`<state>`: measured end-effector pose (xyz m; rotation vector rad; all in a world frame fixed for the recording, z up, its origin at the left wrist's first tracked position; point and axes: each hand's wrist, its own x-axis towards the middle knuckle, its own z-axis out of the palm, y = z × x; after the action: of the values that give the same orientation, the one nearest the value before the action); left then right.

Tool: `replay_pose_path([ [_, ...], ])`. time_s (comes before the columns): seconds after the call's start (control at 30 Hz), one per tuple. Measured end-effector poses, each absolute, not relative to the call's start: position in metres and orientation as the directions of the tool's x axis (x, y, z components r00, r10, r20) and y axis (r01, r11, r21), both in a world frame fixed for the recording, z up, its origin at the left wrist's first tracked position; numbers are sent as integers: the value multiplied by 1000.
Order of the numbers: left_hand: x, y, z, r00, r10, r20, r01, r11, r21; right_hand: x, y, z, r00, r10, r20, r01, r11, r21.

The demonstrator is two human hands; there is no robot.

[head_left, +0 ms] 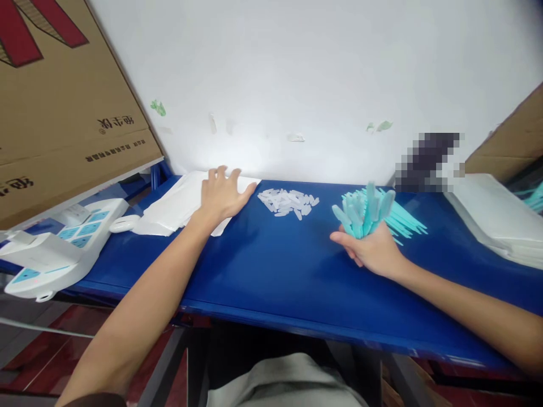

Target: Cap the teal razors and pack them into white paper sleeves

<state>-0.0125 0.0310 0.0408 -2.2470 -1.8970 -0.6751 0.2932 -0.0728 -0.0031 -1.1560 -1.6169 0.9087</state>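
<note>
My left hand (223,196) rests with fingers spread on a stack of thin white sheets or bags (172,203) at the back left of the blue table. In my right hand (379,252), closed and raised a little over the table, is an upright bunch of slim teal plastic sticks (363,210) with wider, translucent ends. Behind it, more teal sticks (407,220) lie in a loose pile. Between my hands is a heap of small translucent white plastic pieces (288,202), touched by neither hand. My fingers hide the sticks' lower parts.
A white power strip (91,240) with plugs lies along the left edge of the blue table (263,277). A large cardboard box (72,96) stands behind it. White packs (496,209) are stacked at the right. A white wall (297,85) bounds the back.
</note>
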Motion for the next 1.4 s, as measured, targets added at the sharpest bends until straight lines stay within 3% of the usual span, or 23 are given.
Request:
replay_pose_path([
  [0.07,9,15,44,269,812,518,794,-491,357,289,-73,-3,-142,951,276,279,306,-910],
  [0.13,39,-8,48,406,748,525,441,-663,604,286,-72,-3,-159,928,337,303,371,-878],
  [0.2,74,-34,51,538,703,465,109,-605,789,283,-70,-4,-173,895,412,338,447,-828],
  [0.27,108,-52,53,615,641,460,-126,-496,859,282,-68,-4,-162,869,468,349,494,-796],
  [0.33,135,-57,54,627,621,470,-250,-412,876,284,-67,-5,-157,881,446,338,473,-814],
  [0.5,171,-38,56,602,699,385,-237,-304,923,292,-65,-1,-244,930,277,345,350,-871],
  [0.7,181,-35,59,688,620,378,-146,-393,908,309,-55,-15,-223,931,287,249,340,-907],
  [0.9,170,-31,66,713,564,417,36,-623,782,313,-56,-6,-269,920,284,239,349,-906],
  [1.03,159,-30,75,727,620,295,119,-537,835,303,-62,12,-289,911,293,281,374,-884],
  [1.13,156,-33,81,727,579,370,5,-543,840,300,-63,14,-250,916,314,298,381,-875],
  [1.23,159,-30,78,732,432,527,-120,-680,724,301,-60,10,-184,929,322,338,367,-867],
  [1.4,173,-10,60,755,278,593,-3,-904,428,308,-53,-1,-107,943,315,401,331,-854],
])
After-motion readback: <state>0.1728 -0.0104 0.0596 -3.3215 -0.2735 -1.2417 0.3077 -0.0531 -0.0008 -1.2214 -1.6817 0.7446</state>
